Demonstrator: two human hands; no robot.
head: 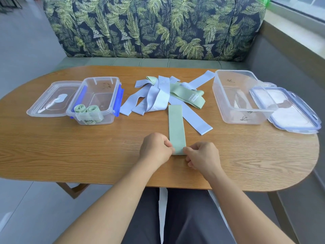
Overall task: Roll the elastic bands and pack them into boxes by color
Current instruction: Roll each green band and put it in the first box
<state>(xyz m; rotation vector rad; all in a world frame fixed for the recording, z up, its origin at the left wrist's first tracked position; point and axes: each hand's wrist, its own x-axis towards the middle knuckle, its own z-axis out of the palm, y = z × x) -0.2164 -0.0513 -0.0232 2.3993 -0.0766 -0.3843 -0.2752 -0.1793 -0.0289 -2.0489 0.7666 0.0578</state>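
A green elastic band (176,127) lies flat and straight on the wooden table (70,152), pointing away from me. My left hand (155,148) pinches its near left corner and my right hand (202,156) pinches its near right corner. Behind it sits a loose pile of several pale blue bands (154,97) with a second green band (186,95) mixed in. A clear box (95,101) on the left holds two rolled green bands (88,110). A bigger clear box (241,97) on the right holds nothing.
The left box's clear lid (52,98) lies flat beside it. The right box's lid (288,110), with blue clips, leans against that box near the table's right end. A leaf-patterned sofa back (154,27) stands behind the table.
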